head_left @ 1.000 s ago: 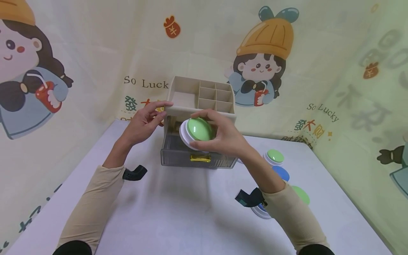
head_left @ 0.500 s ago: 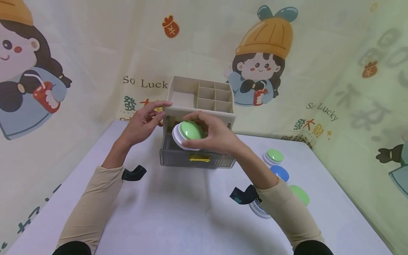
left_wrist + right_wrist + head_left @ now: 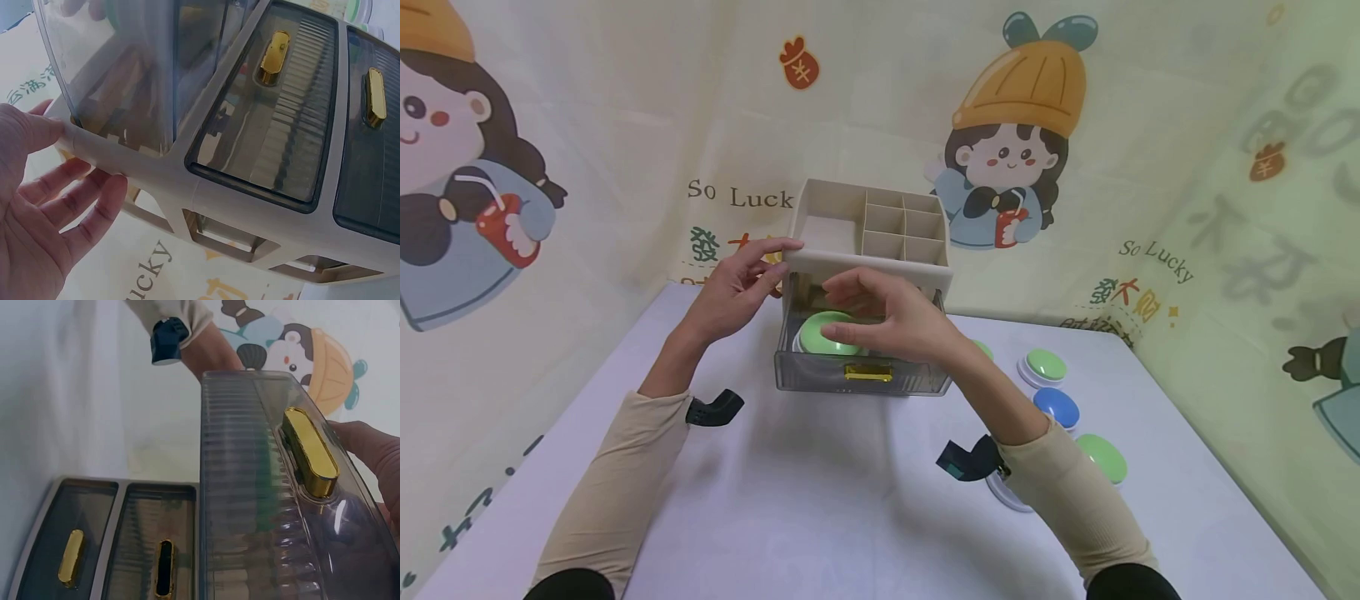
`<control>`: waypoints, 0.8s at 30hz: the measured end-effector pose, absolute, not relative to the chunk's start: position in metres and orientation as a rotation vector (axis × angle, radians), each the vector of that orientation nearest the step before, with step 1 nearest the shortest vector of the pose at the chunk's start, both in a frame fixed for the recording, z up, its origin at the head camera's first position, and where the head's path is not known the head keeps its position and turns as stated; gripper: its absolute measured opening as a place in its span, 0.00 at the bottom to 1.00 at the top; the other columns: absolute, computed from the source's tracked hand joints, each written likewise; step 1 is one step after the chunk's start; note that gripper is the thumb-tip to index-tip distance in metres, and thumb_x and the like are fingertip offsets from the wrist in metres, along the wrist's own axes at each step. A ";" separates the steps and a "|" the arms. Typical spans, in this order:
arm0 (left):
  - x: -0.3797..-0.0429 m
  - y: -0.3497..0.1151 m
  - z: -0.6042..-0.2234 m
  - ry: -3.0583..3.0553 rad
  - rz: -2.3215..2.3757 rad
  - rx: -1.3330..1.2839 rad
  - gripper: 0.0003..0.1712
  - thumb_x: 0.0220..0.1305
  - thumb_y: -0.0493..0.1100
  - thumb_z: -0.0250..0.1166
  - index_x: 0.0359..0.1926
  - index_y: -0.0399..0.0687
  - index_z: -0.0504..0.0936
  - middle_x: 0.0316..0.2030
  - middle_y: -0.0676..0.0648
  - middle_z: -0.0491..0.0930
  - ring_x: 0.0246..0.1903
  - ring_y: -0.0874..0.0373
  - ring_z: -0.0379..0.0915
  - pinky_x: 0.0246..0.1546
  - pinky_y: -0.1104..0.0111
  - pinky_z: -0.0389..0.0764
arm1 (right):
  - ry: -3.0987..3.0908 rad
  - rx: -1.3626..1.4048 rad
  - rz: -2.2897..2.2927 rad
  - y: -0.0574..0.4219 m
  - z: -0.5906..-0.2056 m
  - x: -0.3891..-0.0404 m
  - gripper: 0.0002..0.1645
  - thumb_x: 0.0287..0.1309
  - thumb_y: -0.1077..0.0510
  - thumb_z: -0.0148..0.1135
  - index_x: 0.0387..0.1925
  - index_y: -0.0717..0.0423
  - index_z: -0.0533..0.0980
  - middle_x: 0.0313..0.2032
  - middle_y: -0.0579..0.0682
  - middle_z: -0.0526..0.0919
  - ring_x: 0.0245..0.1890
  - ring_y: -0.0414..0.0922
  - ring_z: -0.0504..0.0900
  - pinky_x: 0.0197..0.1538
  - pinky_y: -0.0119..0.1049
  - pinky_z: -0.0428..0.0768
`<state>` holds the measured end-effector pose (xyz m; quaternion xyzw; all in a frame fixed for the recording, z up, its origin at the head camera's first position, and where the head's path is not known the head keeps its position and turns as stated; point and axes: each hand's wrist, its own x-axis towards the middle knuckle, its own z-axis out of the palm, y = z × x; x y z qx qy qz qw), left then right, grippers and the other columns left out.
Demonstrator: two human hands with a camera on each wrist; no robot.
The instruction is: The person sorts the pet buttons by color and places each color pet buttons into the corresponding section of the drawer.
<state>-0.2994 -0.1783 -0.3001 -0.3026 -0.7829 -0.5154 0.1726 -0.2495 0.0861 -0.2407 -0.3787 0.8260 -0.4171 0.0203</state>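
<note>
A round white container with a domed green lid (image 3: 817,334) sits in the pulled-out clear grey top drawer (image 3: 808,374) of a beige desktop organizer (image 3: 872,265). Over the drawer hovers my right hand (image 3: 898,317), thumb and fingers spread apart, holding nothing. Its thumb overlaps the green lid in the head view. My left hand (image 3: 737,287) rests on the organizer's left front corner. Its thumb touches the frame (image 3: 131,159) and its other fingers lie loosely along the side. Through the drawer front (image 3: 250,487) in the right wrist view, a blurred green patch shows.
Lidded containers stand on the right of the white table (image 3: 820,500), one with a blue lid (image 3: 1056,407) and others with green lids (image 3: 1102,457). My right forearm partly hides some. Two closed drawers with gold handles (image 3: 376,97) are below the pulled-out one.
My right hand lowered the green-lidded container into the drawer toward the left and let go, its fingers spreading off it. My left hand stayed at the corner.
</note>
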 end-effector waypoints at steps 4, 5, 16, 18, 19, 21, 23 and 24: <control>-0.299 -0.178 -0.299 -2.220 -1.472 -0.857 0.23 0.77 0.36 0.56 0.69 0.52 0.74 0.64 0.44 0.74 0.47 0.47 0.77 0.43 0.71 0.80 | 2.591 -1.214 -1.348 0.086 -0.242 -0.249 0.25 0.62 0.57 0.72 0.60 0.57 0.77 0.54 0.55 0.83 0.54 0.46 0.82 0.57 0.39 0.82; -0.299 -0.177 -0.299 -2.222 -1.472 -0.855 0.23 0.77 0.36 0.56 0.69 0.52 0.75 0.64 0.44 0.74 0.47 0.47 0.77 0.43 0.72 0.80 | 2.620 -1.241 -1.351 0.086 -0.243 -0.248 0.24 0.63 0.57 0.71 0.59 0.57 0.78 0.53 0.54 0.84 0.53 0.46 0.83 0.56 0.38 0.83; -0.299 -0.179 -0.302 -2.226 -1.449 -0.858 0.23 0.77 0.36 0.56 0.69 0.51 0.74 0.64 0.44 0.74 0.47 0.46 0.77 0.43 0.69 0.81 | 3.092 -1.690 -1.016 0.082 -0.252 -0.238 0.23 0.63 0.55 0.71 0.56 0.61 0.79 0.51 0.54 0.85 0.52 0.46 0.82 0.54 0.41 0.84; -0.299 -0.179 -0.302 -2.223 -1.448 -0.860 0.23 0.77 0.36 0.56 0.69 0.51 0.74 0.64 0.44 0.74 0.47 0.46 0.77 0.44 0.68 0.81 | 3.103 -1.689 -1.014 0.082 -0.252 -0.236 0.22 0.63 0.55 0.71 0.56 0.61 0.79 0.52 0.53 0.85 0.52 0.46 0.82 0.53 0.40 0.84; -0.299 -0.179 -0.302 -2.221 -1.448 -0.862 0.23 0.77 0.36 0.56 0.69 0.50 0.74 0.64 0.44 0.74 0.47 0.46 0.78 0.44 0.67 0.82 | 3.109 -1.687 -1.018 0.082 -0.252 -0.235 0.23 0.63 0.55 0.71 0.56 0.61 0.79 0.52 0.53 0.85 0.52 0.45 0.82 0.53 0.40 0.84; -0.299 -0.179 -0.302 -2.218 -1.449 -0.867 0.23 0.77 0.36 0.56 0.69 0.50 0.74 0.64 0.44 0.74 0.48 0.46 0.78 0.44 0.67 0.82 | 3.117 -1.686 -1.037 0.084 -0.252 -0.233 0.23 0.63 0.55 0.71 0.56 0.61 0.80 0.52 0.53 0.85 0.51 0.45 0.83 0.52 0.38 0.84; -0.298 -0.179 -0.301 -2.213 -1.450 -0.872 0.23 0.77 0.36 0.56 0.69 0.50 0.74 0.64 0.43 0.74 0.47 0.46 0.78 0.44 0.67 0.82 | 3.129 -1.685 -1.056 0.085 -0.251 -0.231 0.23 0.62 0.55 0.71 0.56 0.61 0.80 0.52 0.53 0.86 0.50 0.45 0.83 0.51 0.35 0.83; -0.298 -0.179 -0.301 -2.211 -1.452 -0.874 0.23 0.77 0.36 0.56 0.69 0.50 0.75 0.64 0.43 0.75 0.47 0.46 0.78 0.43 0.67 0.82 | 3.135 -1.685 -1.067 0.086 -0.251 -0.230 0.23 0.62 0.55 0.72 0.56 0.61 0.80 0.52 0.53 0.86 0.50 0.45 0.83 0.51 0.35 0.84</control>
